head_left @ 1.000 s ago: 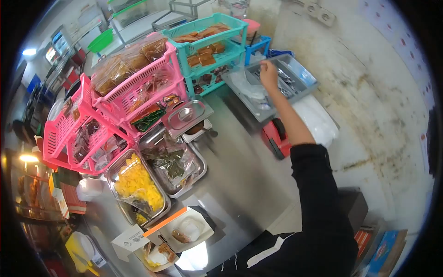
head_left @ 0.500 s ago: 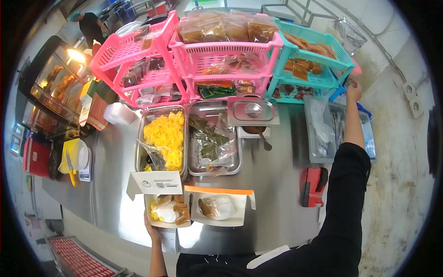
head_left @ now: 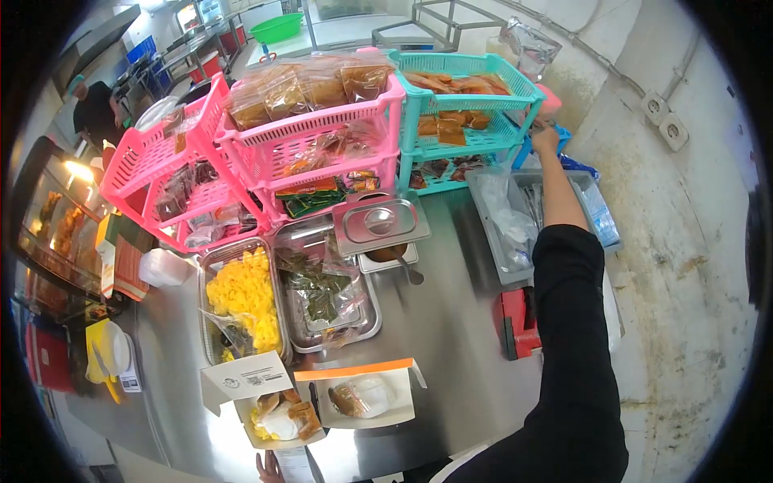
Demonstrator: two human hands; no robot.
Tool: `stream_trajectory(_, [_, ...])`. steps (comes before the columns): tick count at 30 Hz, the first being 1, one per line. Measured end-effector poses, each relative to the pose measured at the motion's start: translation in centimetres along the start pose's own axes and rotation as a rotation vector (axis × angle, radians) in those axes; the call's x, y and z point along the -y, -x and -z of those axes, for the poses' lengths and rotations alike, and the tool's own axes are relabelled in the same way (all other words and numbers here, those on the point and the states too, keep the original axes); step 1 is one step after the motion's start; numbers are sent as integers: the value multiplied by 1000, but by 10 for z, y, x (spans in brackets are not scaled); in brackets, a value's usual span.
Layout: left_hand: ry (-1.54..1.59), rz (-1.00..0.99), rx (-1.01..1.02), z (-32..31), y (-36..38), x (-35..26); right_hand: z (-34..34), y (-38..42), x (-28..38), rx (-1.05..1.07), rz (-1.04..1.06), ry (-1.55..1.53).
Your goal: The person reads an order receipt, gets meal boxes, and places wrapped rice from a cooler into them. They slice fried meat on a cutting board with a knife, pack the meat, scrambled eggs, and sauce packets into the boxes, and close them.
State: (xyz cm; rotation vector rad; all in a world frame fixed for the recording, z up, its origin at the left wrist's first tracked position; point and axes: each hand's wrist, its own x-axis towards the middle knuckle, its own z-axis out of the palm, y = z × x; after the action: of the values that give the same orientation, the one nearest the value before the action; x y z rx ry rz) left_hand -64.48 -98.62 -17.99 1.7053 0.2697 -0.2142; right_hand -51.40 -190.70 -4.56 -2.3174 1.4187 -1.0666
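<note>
Far out at the right, my right hand [head_left: 545,137] reaches to a blue holder [head_left: 555,143] beside the teal rack; its fingertips are too hidden to tell what they touch. My left hand [head_left: 270,467] is at the bottom edge, fingers apart, just below an open food box [head_left: 251,441] holding yellow food, a white wrapped piece and brown pieces. To its right a second open box [head_left: 396,415] has an orange edge and contains a clear-wrapped portion. Behind them stand a tray of yellow food [head_left: 241,298] and a tray of dark green leaves [head_left: 316,291].
Pink racks [head_left: 310,129] and a teal rack [head_left: 471,102] hold bagged food. A grey bin [head_left: 491,225] and a red tape dispenser [head_left: 519,322] stand on the right. A lidded steel container [head_left: 380,221] has a ladle. Another person [head_left: 95,109] is at the back left.
The view has swung right and tilted. My left hand has moved off the left side of the food box to below it. My right hand remains by the blue holder.
</note>
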Motion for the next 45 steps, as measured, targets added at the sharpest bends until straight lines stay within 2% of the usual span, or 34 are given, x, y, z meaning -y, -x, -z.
stream_trajectory(1, [-24, 24, 73, 3, 4, -6, -4, -3, -2, 8, 70, -28])
stream_trajectory(2, [-15, 17, 54, 5, 4, -1, -2, -3, -2, 16, 79, -27])
stream_trajectory(4, [-24, 99, 47, 13, 7, 2, 3, -6, -3, -16, 233, -35])
stream_trajectory(5, [32, 197, -57, 31, -11, 34, -19, -30, -31, -188, 361, -68])
stream_trajectory(6, [88, 298, -182, 50, -9, 63, -35, -58, -52, -125, 162, -50])
stream_trajectory(7, [-57, 139, -79, 24, 7, 23, -21, -34, -27, -306, 126, -277])
stream_trajectory(8, [-143, 74, -19, 13, 13, 0, 26, 10, 22, -225, -19, -174])
stream_trajectory(9, [-230, 17, 50, 10, 18, -11, 7, -25, -17, -651, 242, -64])
stream_trajectory(10, [-348, -19, 65, 16, 15, -2, 25, -11, 4, -652, 71, -251])
stream_trajectory(11, [-337, -4, 86, 16, 16, -6, 28, -18, -2, -703, 145, -416])
stream_trajectory(12, [-422, 69, 78, 16, 15, -12, 51, -25, -19, -501, 322, -68])
stream_trajectory(13, [-370, 47, 99, 14, 13, -22, 79, 48, 48, -443, 117, -609])
stream_trajectory(15, [-645, -186, 247, 19, -3, -35, 130, 128, 82, -251, 273, -877])
stream_trajectory(17, [-811, -271, 316, 28, -16, -33, 177, 197, 69, -66, 232, -833])
stream_trajectory(18, [-806, -268, 334, 30, -20, -33, 203, 244, 73, 36, 153, -955])
stream_trajectory(19, [-889, -421, 347, 33, -26, -34, 224, 294, 82, 136, 63, -1066])
stream_trajectory(20, [-968, -584, 364, 37, -33, -35, 230, 342, 81, 75, -60, -1129])
stream_trajectory(21, [-966, -589, 398, 42, -39, -30, 238, 400, 98, 19, -19, -827])
stream_trajectory(22, [-960, -642, 461, 48, -47, -24, 245, 450, 92, 123, -199, -892])
stream_trajectory(23, [-953, -699, 529, 55, -55, -19, 248, 507, 99, 205, -131, -994])
stream_trajectory(24, [-951, -716, 570, 59, -62, -16, 255, 561, 120, 241, -137, -849])
stream_trajectory(26, [-956, -835, 631, 68, -75, -10, 260, 657, 140, 531, -283, -1242])
stream_trajectory(28, [-991, -852, 676, 71, -79, -12, 254, 740, 173, 709, -464, -1327])
stream_trajectory(29, [-990, -869, 687, 72, -79, -10, 260, 761, 212, 830, -697, -1324])
stream_trajectory(31, [-992, -922, 674, 76, -80, -3, 246, 795, 262, 805, -827, -1307])
stream_trajectory(33, [-993, -958, 682, 78, -80, -2, 228, 814, 299, 548, -1014, -1401])
stream_trajectory(35, [-948, -927, 675, 78, -81, -3, 184, 842, 287, 557, -934, -1504])
stream_trajectory(37, [-934, -934, 695, 78, -82, -5, 161, 852, 299, 521, -717, -1335])
stream_trajectory(38, [-922, -925, 690, 78, -81, -6, 151, 858, 301, 504, -722, -1324])
stream_trajectory(41, [-932, -897, 695, 77, -81, -9, 131, 866, 297, 357, -569, -1139])
stream_trajectory(45, [-948, -860, 701, 78, -81, -3, 127, 878, 289, 357, -542, -1013])
